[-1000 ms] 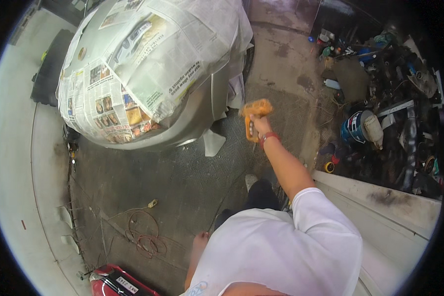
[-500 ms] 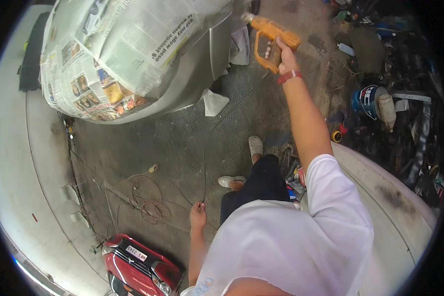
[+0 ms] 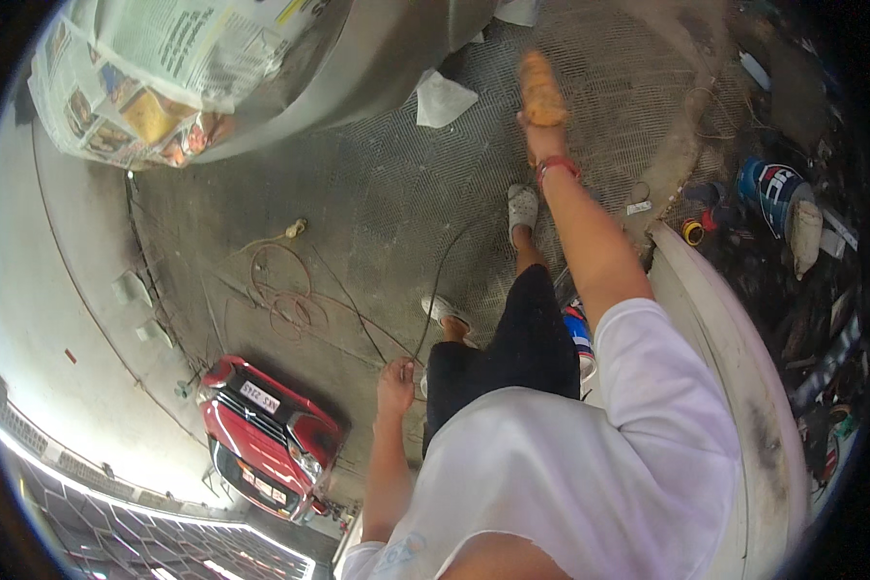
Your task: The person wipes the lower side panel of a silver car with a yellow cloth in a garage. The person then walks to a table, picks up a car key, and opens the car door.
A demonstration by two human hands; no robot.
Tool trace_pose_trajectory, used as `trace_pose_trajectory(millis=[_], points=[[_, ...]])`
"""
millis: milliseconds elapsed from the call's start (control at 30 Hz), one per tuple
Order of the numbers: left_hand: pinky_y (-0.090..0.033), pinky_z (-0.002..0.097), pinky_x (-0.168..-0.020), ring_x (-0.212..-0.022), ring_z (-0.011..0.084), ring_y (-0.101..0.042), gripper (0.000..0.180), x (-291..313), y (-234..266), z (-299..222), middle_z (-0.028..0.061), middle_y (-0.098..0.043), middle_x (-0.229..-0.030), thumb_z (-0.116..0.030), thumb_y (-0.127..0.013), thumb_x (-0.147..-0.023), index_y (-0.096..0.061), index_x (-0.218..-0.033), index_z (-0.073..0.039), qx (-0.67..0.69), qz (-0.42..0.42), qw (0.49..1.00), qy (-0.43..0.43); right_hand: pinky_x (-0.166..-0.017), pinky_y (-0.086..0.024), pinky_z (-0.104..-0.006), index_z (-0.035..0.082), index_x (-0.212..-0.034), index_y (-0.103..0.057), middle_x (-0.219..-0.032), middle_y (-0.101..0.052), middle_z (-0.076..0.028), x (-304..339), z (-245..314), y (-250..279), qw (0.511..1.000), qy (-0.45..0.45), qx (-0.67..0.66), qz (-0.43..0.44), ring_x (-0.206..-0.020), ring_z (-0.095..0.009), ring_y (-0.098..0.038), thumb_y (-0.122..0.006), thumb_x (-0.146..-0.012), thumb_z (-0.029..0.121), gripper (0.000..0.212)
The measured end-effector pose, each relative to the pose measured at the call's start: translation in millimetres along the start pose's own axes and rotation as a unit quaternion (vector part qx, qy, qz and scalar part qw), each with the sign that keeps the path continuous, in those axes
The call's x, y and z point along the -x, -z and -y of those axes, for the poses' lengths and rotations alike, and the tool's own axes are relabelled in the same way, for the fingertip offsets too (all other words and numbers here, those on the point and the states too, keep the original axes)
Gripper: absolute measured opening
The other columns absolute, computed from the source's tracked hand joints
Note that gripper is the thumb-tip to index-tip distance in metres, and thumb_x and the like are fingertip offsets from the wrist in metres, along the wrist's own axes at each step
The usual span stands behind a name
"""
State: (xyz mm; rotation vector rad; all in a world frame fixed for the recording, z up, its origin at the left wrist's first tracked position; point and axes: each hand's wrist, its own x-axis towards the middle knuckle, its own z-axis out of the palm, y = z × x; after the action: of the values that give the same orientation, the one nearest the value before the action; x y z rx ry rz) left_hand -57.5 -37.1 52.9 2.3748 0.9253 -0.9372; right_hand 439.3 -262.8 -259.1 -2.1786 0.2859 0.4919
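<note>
My right hand [image 3: 543,145] is stretched forward over the floor, closed around an orange pistol-shaped tool [image 3: 543,92]. The tool is seen nearly end-on and slightly blurred, so its front is hidden. Low beside my left thigh, my left hand [image 3: 394,387] is closed on a thin dark cord [image 3: 440,275]. From there the cord curves up across the floor toward my feet. A grey vehicle body [image 3: 382,63] covered partly with newspaper [image 3: 179,58] stands ahead to the left, apart from both hands.
A reddish hose [image 3: 290,280] lies coiled on the floor at left. The red car [image 3: 261,416] is at lower left, beside a pale wall [image 3: 39,280]. To my right are a pale curved panel [image 3: 715,338], a blue bucket [image 3: 773,198] and dark clutter. Paper [image 3: 443,100] lies ahead.
My right hand has drawn the orange tool back, away from the newspaper-covered vehicle, and turned it end-on. The view and my feet have shifted; my left hand keeps the cord.
</note>
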Motion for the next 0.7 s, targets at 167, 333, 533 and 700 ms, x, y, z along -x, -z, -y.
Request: trace_pose_trajectory(millis=[167, 333, 533, 700], points=[[-0.051, 0.0543, -0.094, -0.106, 0.0464, -0.064, 0.016, -15, 31, -31, 0.0231, -0.071, -0.105, -0.018, -0.063, -0.105, -0.07, -0.108, -0.004, 0.01, -0.015, 1.0, 0.021, -0.114, -0.048, -0.0417, 0.006, -0.146, -0.06, -0.15, -0.063, -0.012, 106, -29, -99, 0.972, 0.111, 0.036, 0.206, -0.137, -0.03, -0.06, -0.064, -0.104, 0.039, 0.054], [-0.051, 0.053, -0.093, -0.107, 0.0439, -0.065, 0.013, -10, 29, -24, 0.0205, -0.072, -0.104, -0.017, -0.065, -0.104, -0.071, -0.107, -0.005, 0.052, -0.048, 0.997, -0.02, -0.114, -0.049, -0.0415, 0.007, -0.147, -0.059, -0.149, -0.064, -0.015, 161, 37, -67, 0.901, 0.067, 0.072, 0.422, -0.136, -0.03, -0.062, -0.077, -0.095, 0.036, 0.062], [-0.053, 0.0516, -0.092, -0.104, 0.0428, -0.067, 0.017, -13, 10, 12, 0.0196, -0.073, -0.104, -0.022, -0.066, -0.104, -0.073, -0.11, -0.007, 0.115, -0.019, 0.993, 0.004, -0.104, -0.052, -0.0394, 0.001, -0.141, -0.062, -0.127, -0.073, -0.012, 127, 60, 19, 0.986, -0.001, -0.148, 0.072, -0.12, -0.027, -0.068, -0.081, -0.097, 0.03, 0.057], [-0.054, 0.0495, -0.094, -0.108, 0.0419, -0.069, 0.024, -22, -12, 67, 0.0195, -0.074, -0.112, -0.027, -0.065, -0.106, -0.074, -0.115, -0.007, 0.166, 0.063, 0.983, 0.042, -0.075, -0.055, -0.0387, 0.007, -0.107, -0.064, -0.091, -0.065, -0.004, 77, 81, 117, 0.886, -0.106, -0.429, -0.138, -0.077, -0.016, -0.063, -0.074, -0.103, 0.027, 0.023]])
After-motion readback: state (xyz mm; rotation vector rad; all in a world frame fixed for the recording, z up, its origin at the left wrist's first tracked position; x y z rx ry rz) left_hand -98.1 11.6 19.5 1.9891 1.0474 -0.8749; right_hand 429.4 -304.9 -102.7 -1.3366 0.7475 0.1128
